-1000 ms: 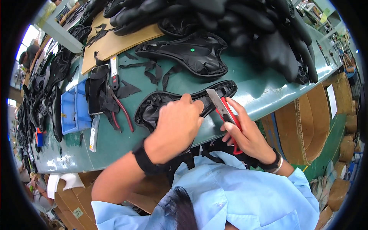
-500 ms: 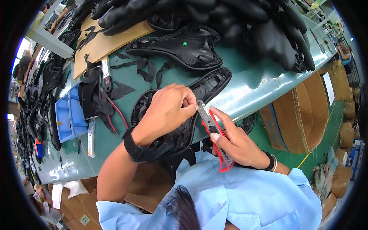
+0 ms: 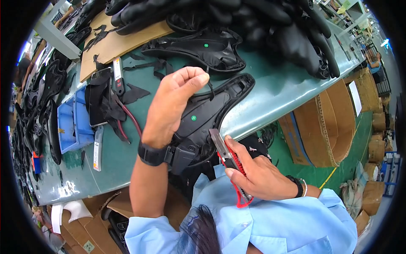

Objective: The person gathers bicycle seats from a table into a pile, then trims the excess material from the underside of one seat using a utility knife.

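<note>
A black bicycle saddle (image 3: 202, 111) lies underside up at the table's near edge, a round green sticker on its base. Above its middle my left hand (image 3: 171, 99) is closed, thumb against fingers, with a thin black strip of trim (image 3: 211, 89) dangling from the fingertips. My right hand (image 3: 264, 175) grips a red and grey utility knife (image 3: 230, 158) by its handle. The knife's head points up and left beside the saddle's near side; whether the blade is out, I cannot tell. Beyond lies a second upturned saddle (image 3: 203, 50), also with a green sticker.
Black saddles (image 3: 270, 25) are heaped at the far side. Left on the green table (image 3: 76, 182) are a blue bin (image 3: 72, 122), black scraps (image 3: 133, 94), red-handled pliers (image 3: 131, 116) and another cutter (image 3: 117, 76). A large open carton (image 3: 323, 131) stands right, below the table.
My left hand has moved up and away from the knife, with the black strip hanging from it. My right hand and the knife have dropped slightly lower and left, baring more of the saddle.
</note>
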The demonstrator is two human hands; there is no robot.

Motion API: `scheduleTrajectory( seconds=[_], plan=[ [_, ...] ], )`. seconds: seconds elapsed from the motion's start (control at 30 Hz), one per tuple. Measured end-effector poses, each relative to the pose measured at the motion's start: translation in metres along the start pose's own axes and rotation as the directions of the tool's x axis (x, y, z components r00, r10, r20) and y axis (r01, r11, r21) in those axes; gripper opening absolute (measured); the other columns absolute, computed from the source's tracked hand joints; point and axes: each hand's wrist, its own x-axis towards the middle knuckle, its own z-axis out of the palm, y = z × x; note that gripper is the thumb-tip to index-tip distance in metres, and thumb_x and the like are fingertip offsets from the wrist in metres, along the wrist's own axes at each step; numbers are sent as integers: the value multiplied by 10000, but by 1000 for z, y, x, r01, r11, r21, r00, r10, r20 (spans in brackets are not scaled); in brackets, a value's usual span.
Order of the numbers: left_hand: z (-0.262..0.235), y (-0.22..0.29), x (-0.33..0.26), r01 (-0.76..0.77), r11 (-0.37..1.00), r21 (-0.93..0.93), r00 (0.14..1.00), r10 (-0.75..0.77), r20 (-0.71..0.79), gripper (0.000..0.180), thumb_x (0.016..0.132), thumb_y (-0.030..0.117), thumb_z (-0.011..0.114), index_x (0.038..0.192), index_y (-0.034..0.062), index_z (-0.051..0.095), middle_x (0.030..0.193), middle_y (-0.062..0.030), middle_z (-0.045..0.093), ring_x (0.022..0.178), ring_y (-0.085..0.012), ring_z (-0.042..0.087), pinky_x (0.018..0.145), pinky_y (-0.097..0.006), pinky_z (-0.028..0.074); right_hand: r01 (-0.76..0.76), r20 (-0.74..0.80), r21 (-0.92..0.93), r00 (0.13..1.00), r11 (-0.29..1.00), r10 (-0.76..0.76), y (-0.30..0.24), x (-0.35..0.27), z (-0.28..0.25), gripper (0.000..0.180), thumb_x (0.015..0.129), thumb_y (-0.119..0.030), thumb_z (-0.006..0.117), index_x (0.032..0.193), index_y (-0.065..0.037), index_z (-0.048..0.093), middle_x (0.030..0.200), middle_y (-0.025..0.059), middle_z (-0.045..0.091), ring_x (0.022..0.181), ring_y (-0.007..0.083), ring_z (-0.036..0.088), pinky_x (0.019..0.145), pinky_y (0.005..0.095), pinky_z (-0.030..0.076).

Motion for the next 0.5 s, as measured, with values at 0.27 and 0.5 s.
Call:
scheduleTrajectory(
  seconds=[0.27,0.5],
  plan=[
    [-46,6,-45,147,619,771,986,-31,-163,406,830,191,675,1159,-37,603,1065,-137,666,990,-224,621,903,-310,454,129,-120,79,986,989,-119,24,18,-25,643,920,-149,553,1458,-31,222,973,204,641,662,282,666,640,355,521],
    [16,-6,-116,160,927,340,695,139,-706,226,908,134,603,1073,-13,558,973,-52,555,921,-137,530,869,-260,416,473,-509,96,779,876,-365,36,63,-2,545,910,-122,590,1387,-18,348,1209,257,549,1030,395,603,866,389,479]
  ],
)
